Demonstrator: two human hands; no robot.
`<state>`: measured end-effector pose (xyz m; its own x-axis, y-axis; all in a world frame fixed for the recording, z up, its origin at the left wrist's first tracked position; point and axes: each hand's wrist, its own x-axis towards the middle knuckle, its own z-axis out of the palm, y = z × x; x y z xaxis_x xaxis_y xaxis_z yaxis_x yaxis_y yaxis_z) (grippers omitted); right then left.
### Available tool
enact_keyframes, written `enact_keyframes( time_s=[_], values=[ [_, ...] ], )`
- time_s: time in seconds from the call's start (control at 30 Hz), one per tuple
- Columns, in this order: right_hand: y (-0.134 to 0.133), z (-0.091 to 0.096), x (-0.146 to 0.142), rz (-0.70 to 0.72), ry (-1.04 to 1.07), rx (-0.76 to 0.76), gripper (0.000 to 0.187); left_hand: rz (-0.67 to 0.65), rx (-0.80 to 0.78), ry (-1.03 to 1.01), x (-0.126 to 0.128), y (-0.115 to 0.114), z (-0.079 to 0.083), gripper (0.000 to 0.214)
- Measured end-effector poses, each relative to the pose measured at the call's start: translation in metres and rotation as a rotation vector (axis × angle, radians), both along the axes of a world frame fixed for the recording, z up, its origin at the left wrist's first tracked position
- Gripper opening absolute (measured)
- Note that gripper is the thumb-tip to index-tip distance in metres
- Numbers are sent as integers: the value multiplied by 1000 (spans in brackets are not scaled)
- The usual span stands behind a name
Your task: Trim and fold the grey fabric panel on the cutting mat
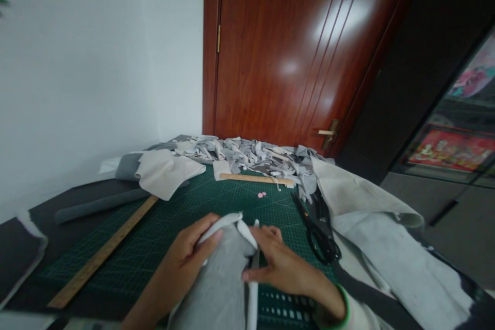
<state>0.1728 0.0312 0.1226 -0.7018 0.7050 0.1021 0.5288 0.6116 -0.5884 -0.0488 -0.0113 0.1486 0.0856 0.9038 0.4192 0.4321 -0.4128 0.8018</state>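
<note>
Fingers: left hand (190, 247) and right hand (282, 264), both clamped on cloth (222, 281)
Cloth: over the mat's near edge
Ruler (106, 251): near mat (228, 198)'s left edge
Scissors (311, 225): mat's right edge
Scraps (251, 155): heaped along mat's far edge

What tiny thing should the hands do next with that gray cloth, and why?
Maybe the right grip should gently smooth the right side of the gray cloth. The white edge bends at the top and slants down there, and the cloth looks creased beside the right thumb, while the left grip holds the other side.
</note>
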Motion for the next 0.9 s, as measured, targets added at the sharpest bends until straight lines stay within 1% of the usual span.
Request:
enact_keyframes(
  time_s=[0.07,0.1,0.13,0.17,0.27,0.37,0.43,0.5,0.57,0.63,0.7,0.77,0.83,0.87,0.9],
  values=[
    [-1,-1,6,-58,-13,-37,14,19,82,45,-6,-6,19,21],
    [-1,0,12,-67,-12,-51,8,67,114,50,-11,-8,25,20],
    [-2,3,19,-68,-1,-63,17,124,138,46,-17,-10,31,20],
    [-4,7,27,-73,25,-73,21,180,151,36,-22,-11,35,20],
    [-17,23,53,-121,133,-115,16,299,166,2,-32,-11,45,21],
    [-36,36,73,-161,296,-230,17,357,224,-7,-33,-5,55,20],
    [-46,38,77,-200,479,-352,18,370,272,-30,-30,0,62,19],
    [-53,35,73,-298,735,-445,20,380,317,-76,-26,6,68,17],
    [-55,29,63,-420,1013,-470,26,376,342,-145,-21,10,72,14],
    [-53,24,50,-528,1234,-388,31,332,331,-231,-14,14,73,13],
    [-48,21,40,-655,1320,-220,31,244,279,-337,-6,15,72,15],
    [-46,22,37,-818,1300,2,30,176,191,-451,4,13,72,18],
    [-46,29,40,-952,1238,210,28,143,99,-539,12,6,72,23],
    [-46,36,43,-984,1218,294,27,130,66,-557,15,3,73,24],
    [-46,43,48,-986,1205,360,26,109,42,-553,17,0,74,25]
  ],
)
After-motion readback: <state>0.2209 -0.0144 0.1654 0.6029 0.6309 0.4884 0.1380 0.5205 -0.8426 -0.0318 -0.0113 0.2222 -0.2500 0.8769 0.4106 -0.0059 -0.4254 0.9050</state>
